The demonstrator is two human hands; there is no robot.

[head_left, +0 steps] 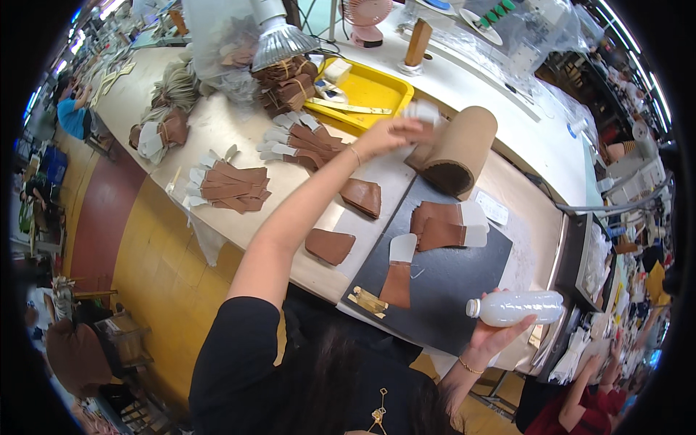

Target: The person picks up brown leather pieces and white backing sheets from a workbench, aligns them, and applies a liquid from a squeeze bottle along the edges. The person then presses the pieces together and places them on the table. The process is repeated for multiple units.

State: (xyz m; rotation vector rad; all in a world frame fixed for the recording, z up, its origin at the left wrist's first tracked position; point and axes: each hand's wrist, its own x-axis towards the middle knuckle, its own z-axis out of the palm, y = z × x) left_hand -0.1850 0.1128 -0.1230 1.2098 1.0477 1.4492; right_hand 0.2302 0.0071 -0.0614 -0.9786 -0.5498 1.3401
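Right hand (497, 336) holds 1 bottle (518, 307); left hand (390, 136) beside brown roll (467, 141).

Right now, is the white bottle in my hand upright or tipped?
Tipped: the white bottle is held sideways in your right hand, its long side facing the camera and its neck pointing left.

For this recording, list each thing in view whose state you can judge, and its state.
Brown roll: rolled up, lying on its side.
Left hand: blurred beside the roll; grip unclear.
Bottle: sideways in the right hand; capped or open unclear.
Yellow tray: upright, things in it.
Lower brown-and-white piece: flat on the black board.
Pink fan: spinning or still unclear.
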